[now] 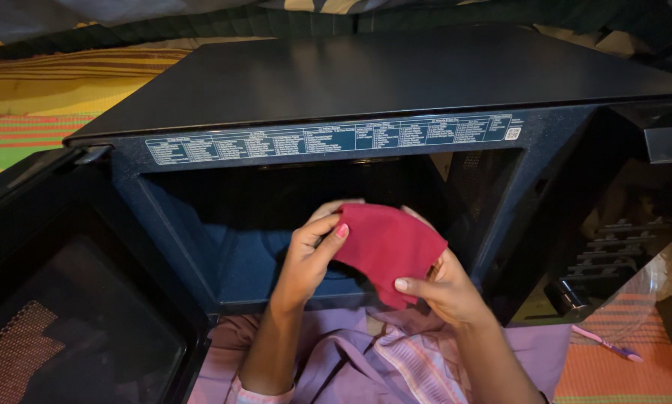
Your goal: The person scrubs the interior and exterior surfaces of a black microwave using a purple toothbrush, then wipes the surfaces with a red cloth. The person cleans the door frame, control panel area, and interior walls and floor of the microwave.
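A dark red cloth is held in front of the open cavity of a black microwave oven. My left hand pinches the cloth's left edge with thumb and fingers. Gripping its lower right part is my right hand, thumb on the front. Both hands hover just outside the cavity opening, above my lap in pale purple fabric.
The oven door hangs open at the left with a mesh window. A label strip runs over the opening. At the right are a glass turntable plate, a pink-purple toothbrush and striped mats.
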